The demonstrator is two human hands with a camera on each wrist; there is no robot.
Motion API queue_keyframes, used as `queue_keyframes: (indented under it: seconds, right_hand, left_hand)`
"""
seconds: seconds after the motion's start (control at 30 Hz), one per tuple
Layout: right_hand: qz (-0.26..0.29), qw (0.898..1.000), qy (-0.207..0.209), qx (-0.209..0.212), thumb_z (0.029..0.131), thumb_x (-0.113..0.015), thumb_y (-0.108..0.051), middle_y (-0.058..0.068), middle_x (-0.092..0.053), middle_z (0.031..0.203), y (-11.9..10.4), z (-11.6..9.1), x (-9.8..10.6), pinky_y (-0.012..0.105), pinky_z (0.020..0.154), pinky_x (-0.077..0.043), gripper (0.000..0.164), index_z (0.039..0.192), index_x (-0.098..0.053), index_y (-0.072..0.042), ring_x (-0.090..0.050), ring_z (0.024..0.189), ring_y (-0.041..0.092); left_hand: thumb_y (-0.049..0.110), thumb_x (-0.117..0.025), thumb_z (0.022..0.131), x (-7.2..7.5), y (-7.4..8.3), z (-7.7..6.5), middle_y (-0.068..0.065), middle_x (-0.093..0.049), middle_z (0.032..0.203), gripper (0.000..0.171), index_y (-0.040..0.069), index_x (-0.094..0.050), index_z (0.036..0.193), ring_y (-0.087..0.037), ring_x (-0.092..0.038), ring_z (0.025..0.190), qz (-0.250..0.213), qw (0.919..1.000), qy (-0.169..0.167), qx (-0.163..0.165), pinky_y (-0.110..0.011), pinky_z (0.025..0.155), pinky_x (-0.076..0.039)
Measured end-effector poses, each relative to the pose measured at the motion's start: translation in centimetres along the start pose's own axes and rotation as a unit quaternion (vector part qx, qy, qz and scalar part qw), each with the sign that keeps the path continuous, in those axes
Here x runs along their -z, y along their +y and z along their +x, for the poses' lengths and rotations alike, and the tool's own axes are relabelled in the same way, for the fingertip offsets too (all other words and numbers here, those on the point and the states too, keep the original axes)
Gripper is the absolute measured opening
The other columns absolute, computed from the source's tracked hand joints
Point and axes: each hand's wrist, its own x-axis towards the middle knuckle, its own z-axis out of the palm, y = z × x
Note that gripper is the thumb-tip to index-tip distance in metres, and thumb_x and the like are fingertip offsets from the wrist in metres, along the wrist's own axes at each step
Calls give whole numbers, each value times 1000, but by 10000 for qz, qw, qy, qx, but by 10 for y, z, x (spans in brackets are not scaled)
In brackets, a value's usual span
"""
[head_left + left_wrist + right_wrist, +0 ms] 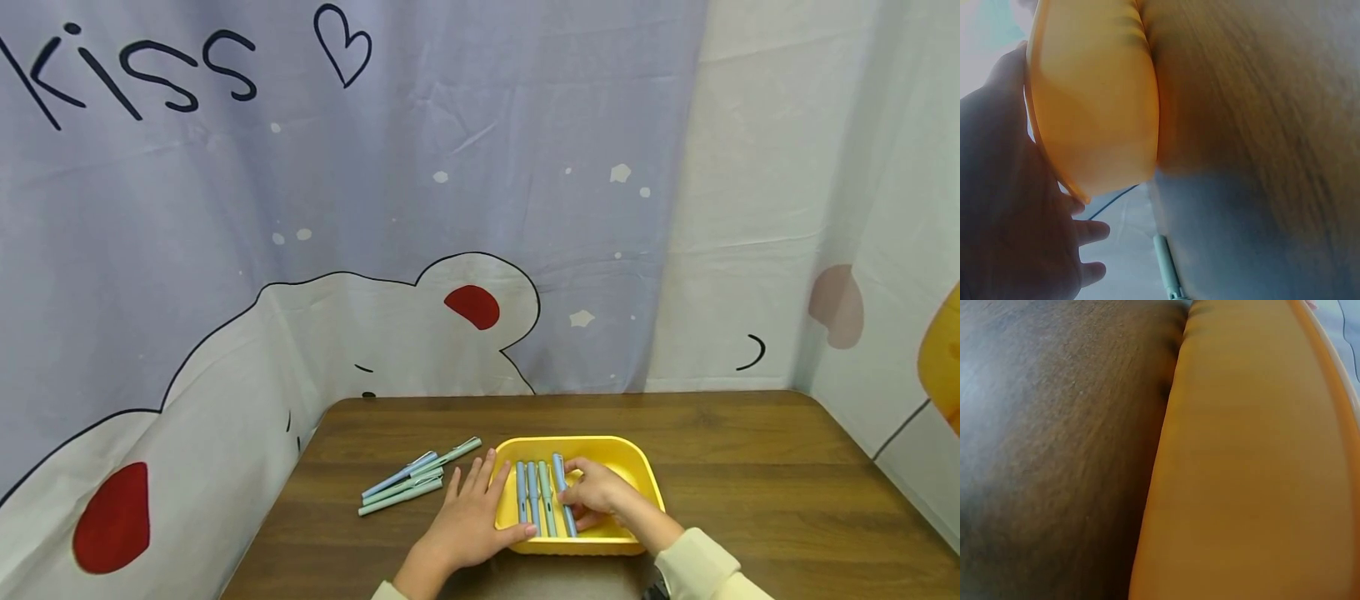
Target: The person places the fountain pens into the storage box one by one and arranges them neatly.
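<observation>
Currently my right hand pinches slim blue pen; left hand splayed against yellow plastic tray. Sloppy release could roll pen.

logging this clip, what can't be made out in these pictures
Head: part of the tray, hidden behind the right hand.
Head: dark item by the right sleeve, cut off by the bottom edge.
Left wrist: one end of a pen, cut off by the bottom edge.
Right wrist: the tray's inside, hidden by its wall.

The wooden table bears pens and a yellow tray.
</observation>
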Motion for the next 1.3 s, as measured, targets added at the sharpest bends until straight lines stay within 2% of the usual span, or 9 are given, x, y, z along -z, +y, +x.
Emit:
queue_keyframes:
  seconds: [0.27,0.53,0.73,1.03,1.17,1.3]
  right_hand:
    - [-340,9987,327,-177,84,-76,2,14,-61,78,-2,1,-7,33,51,-59,47,125,-52,4,-63,57,19]
    - [-633,9969,465,-83,84,-78,0,13,-60,81,-4,0,-10,33,52,-59,50,127,-53,7,-64,57,18]
    - [-755,9960,471,-89,86,-78,-3,12,-62,79,-5,-3,-7,33,53,-59,50,128,-54,8,-63,55,17]
    - [-1095,9936,262,82,89,-74,-6,10,-63,74,-5,-13,2,32,53,-57,52,134,-53,10,-59,54,17]
    - [-1659,9844,368,460,88,-77,-11,6,-64,75,-8,-22,9,31,55,-52,54,134,-55,7,-59,57,17]
    - [-2252,9691,624,795,88,-78,-16,-1,-66,80,-13,-31,17,31,62,-48,52,133,-60,2,-59,67,14]
  left_hand:
    - [76,-51,90,1,1,-1,-13,-13,170,98,14,-28,161,-38,-19,154,-47,10000,-39,18,-65,120,-13]
    - [77,-51,90,0,1,0,-12,-11,170,98,14,-27,162,-37,-18,154,-57,10000,-54,35,-65,120,-12]
    - [76,-51,90,1,2,-1,-13,-12,170,98,14,-27,162,-38,-19,154,-80,9999,-56,35,-65,120,-12]
    - [76,-51,91,1,1,-2,-12,-11,170,97,15,-27,162,-38,-19,154,-79,9999,-64,-4,-66,119,-13]
    - [76,-51,91,0,0,-1,-13,-11,170,96,15,-27,162,-38,-18,154,-87,9999,-57,-14,-66,120,-12]
    - [75,-51,91,0,-1,-1,-13,-11,170,96,14,-28,162,-38,-18,154,-88,9999,-51,-26,-66,120,-12]
